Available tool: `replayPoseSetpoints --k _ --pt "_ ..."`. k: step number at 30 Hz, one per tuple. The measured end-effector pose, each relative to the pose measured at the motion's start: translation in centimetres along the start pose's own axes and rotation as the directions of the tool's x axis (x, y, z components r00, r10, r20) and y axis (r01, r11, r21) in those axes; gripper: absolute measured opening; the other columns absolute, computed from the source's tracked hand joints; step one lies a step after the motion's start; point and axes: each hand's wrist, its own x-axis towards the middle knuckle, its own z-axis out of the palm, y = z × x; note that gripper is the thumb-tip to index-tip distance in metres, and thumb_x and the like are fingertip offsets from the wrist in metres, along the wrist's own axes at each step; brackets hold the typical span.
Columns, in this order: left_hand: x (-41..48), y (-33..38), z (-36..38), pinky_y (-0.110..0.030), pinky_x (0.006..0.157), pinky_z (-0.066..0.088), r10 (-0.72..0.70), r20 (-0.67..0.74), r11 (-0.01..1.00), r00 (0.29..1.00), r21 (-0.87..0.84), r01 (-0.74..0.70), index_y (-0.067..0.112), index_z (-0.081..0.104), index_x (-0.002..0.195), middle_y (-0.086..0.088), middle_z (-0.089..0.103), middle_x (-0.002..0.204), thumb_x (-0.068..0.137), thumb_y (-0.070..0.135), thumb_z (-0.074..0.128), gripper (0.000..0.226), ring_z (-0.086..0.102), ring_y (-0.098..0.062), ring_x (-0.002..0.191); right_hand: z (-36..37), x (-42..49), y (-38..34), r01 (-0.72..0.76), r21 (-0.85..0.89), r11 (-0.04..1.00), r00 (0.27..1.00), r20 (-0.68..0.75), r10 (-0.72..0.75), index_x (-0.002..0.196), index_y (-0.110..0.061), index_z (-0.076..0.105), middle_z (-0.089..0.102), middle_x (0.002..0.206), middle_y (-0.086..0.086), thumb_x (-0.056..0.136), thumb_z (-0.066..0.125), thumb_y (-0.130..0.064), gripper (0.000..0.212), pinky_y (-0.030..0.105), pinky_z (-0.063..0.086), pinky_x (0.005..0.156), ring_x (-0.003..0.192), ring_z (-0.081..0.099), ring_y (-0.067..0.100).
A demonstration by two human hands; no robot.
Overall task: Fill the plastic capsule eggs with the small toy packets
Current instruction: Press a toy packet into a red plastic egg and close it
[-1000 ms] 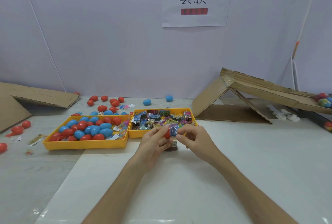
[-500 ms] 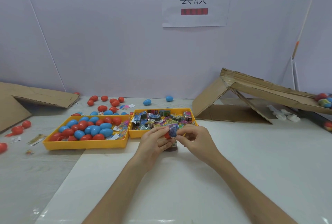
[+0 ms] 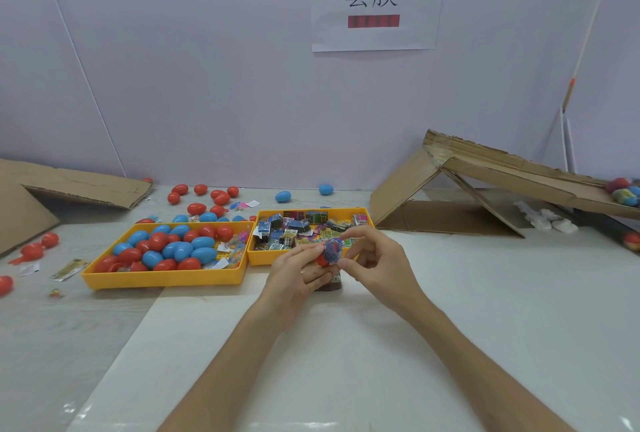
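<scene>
Just in front of the tray of packets (image 3: 263, 258), the left hand (image 3: 298, 272) grips a red egg half (image 3: 320, 261). The right hand (image 3: 377, 261) pinches a blue packet (image 3: 333, 249) sitting at the egg's mouth. The tray of eggs (image 3: 162, 281) lies to the left.

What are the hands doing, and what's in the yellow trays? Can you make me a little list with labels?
Left hand: holds a red egg half
Right hand: pinches a blue toy packet at the egg half's opening
Left tray: red and blue eggs
Right tray: heap of packets
Behind the trays: loose eggs
Far right: cardboard ramp
</scene>
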Motion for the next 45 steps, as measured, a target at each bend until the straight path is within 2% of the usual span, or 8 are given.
replayPoseSetpoints --k 5,10,15,22,32,37,42,45 --pt "0.09 0.01 -0.08 -0.034 0.084 0.062 0.003 0.026 0.999 1.0 -0.041 -0.002 0.002 0.067 0.118 -0.021 0.074 0.11 0.095 0.009 0.064 0.023 0.074 -0.035 0.099 -0.23 0.12 -0.08 0.011 -0.034 0.999 1.0 0.011 -0.01 0.123 -0.021 0.062 0.067 0.095 -0.004 0.081 0.079 -0.004 0.049 0.024 0.054 0.066 0.074 0.065 0.01" --pt "-0.01 0.07 -0.11 -0.033 0.081 0.062 0.007 0.051 0.999 0.999 -0.033 -0.006 0.002 0.066 0.122 -0.022 0.073 0.112 0.094 0.006 0.064 0.028 0.073 -0.035 0.102 -0.15 -0.02 -0.12 0.005 -0.053 0.999 0.998 0.071 -0.001 0.126 -0.023 0.062 0.068 0.106 -0.007 0.081 0.079 -0.006 0.051 0.015 0.052 0.068 0.086 0.066 0.004" --pt "-0.1 0.0 -0.06 -0.035 0.086 0.062 0.019 0.051 1.0 0.999 0.009 -0.019 0.004 0.066 0.124 -0.02 0.074 0.113 0.096 0.003 0.062 0.028 0.073 -0.034 0.104 -0.18 0.04 -0.2 0.005 -0.076 0.997 0.998 0.059 0.0 0.123 -0.03 0.061 0.069 0.107 -0.01 0.082 0.08 -0.012 0.049 0.017 0.055 0.071 0.089 0.066 0.003" --pt "-0.11 -0.15 -0.1 -0.037 0.084 0.062 0.042 0.005 0.998 0.999 0.054 -0.043 0.004 0.066 0.12 -0.02 0.073 0.114 0.091 -0.001 0.068 0.029 0.074 -0.033 0.102 -0.08 -0.05 0.24 0.048 -0.141 0.989 0.996 0.083 -0.036 0.113 -0.027 0.07 0.07 0.108 -0.01 0.081 0.081 -0.014 0.036 0.021 0.055 0.074 0.094 0.065 0.006" --pt "-0.08 -0.37 -0.21 -0.034 0.079 0.063 0.066 -0.014 0.995 0.998 0.07 -0.065 0.003 0.068 0.116 -0.021 0.074 0.109 0.091 -0.002 0.068 0.026 0.074 -0.033 0.101 0.09 -0.22 0.41 0.071 -0.155 0.985 0.99 0.135 -0.05 0.119 -0.031 0.068 0.068 0.113 -0.01 0.081 0.081 -0.015 0.043 0.022 0.053 0.072 0.096 0.064 0.006" --pt "-0.2 -0.22 0.02 -0.033 0.07 0.062 -0.002 0.018 1.0 1.0 0.018 0.002 0.004 0.067 0.118 -0.019 0.076 0.106 0.095 0.003 0.065 0.023 0.075 -0.034 0.098 0.15 -0.14 0.62 0.077 -0.18 0.981 0.993 0.107 -0.058 0.121 -0.026 0.069 0.069 0.111 -0.01 0.081 0.079 -0.01 0.045 0.018 0.052 0.07 0.094 0.064 0.005" --pt "-0.21 0.02 0.1 -0.032 0.073 0.062 -0.049 0.058 0.995 0.997 -0.083 0.054 0.001 0.064 0.121 -0.021 0.073 0.114 0.098 0.009 0.061 0.025 0.074 -0.034 0.101 0.07 -0.05 0.48 0.017 -0.1 0.995 0.998 0.057 -0.012 0.13 -0.035 0.058 0.069 0.105 -0.015 0.078 0.08 -0.007 0.063 0.018 0.052 0.072 0.088 0.067 0.005" --pt "-0.29 0.05 0.01 -0.032 0.075 0.062 -0.063 0.083 0.99 0.995 -0.122 0.073 0.001 0.063 0.124 -0.02 0.072 0.118 0.1 0.01 0.059 0.027 0.073 -0.033 0.104 0.04 -0.04 0.47 -0.001 -0.087 0.996 0.999 0.047 0.005 0.124 -0.033 0.058 0.071 0.106 -0.007 0.078 0.079 -0.008 0.056 0.019 0.051 0.073 0.09 0.068 0.007"
